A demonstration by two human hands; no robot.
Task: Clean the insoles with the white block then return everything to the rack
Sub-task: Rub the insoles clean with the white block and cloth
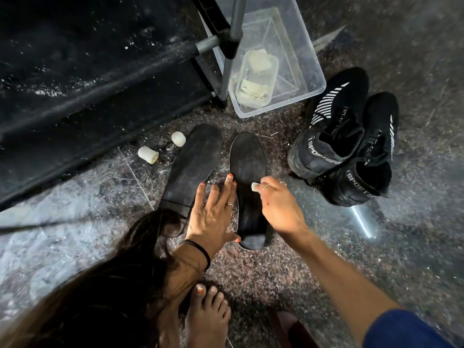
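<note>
Two black insoles lie flat on the speckled stone floor [288, 267], side by side w/ a narrow gap, toes pointing far. Right insole [247, 169] is the one under work: the right hand [278, 207] pinches a small white block [255, 186] betw. thumb and fingertips, block resting on the insole surface approx. mid-length. Left hand [213, 212] has fingers straight and spread, palm down; fingertips press the left edge of the right insole, thumb touches its heel end nearest the person. Left insole [192, 167] lies untouched just left of that hand. Two more whitish block pieces, [148, 154] and [178, 139], sit on the floor left of the left insole, close to the black rack [88, 79], which fills the far left. Rack's grey metal leg [232, 46] stands in front of a clear plastic tub [301, 61] at far centre; the tub holds a smaller clear container [256, 79] w/ pale contents, type cannot be told. Pair of black sneakers [346, 141] w/ white stripes and "SPORT" lettering stands right of the insoles, touching each other. Bare foot [208, 315] and long dark hair [105, 285] show at near edge.
</note>
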